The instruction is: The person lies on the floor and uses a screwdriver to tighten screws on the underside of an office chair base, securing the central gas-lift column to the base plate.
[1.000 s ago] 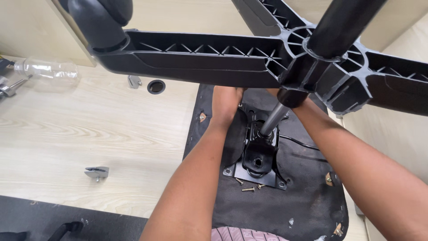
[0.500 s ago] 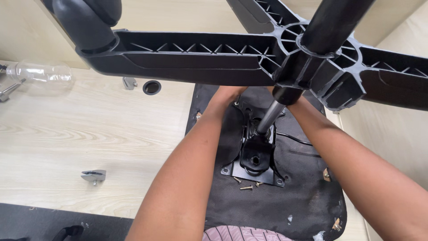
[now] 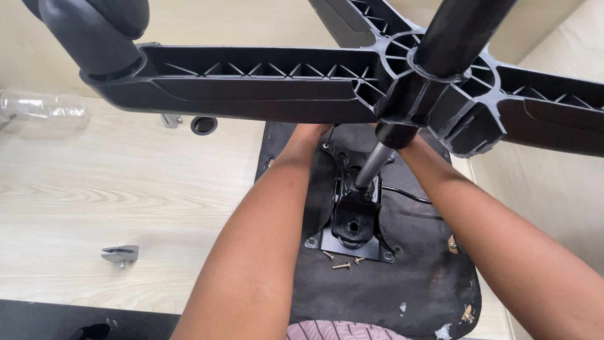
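Black plastic chair base point(image 3: 264, 82) hangs overhead, its gas cylinder point(image 3: 372, 165) angled into the metal plate point(image 3: 352, 220) on the upturned seat point(image 3: 390, 277). The left hand point(image 3: 309, 132) and right hand point(image 3: 406, 143) reach under the base; their grip cannot be told. Loose screws point(image 3: 341, 259) lie by the plate.

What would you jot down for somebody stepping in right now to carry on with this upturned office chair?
Left hand: reaching under the black plastic star-shaped chair base, mostly hidden; grip cannot be told.
Right hand: also tucked under the base beside the shiny metal gas cylinder; grip hidden.
Black metal tilt mechanism plate lies on the black fabric seat underside, the cylinder's tip in it.
Done: cylinder and base stand in the plate.
Left: three loose brass screws lie by the plate's near edge. A small metal bracket and a clear plastic bottle lie on the pale wood floor.
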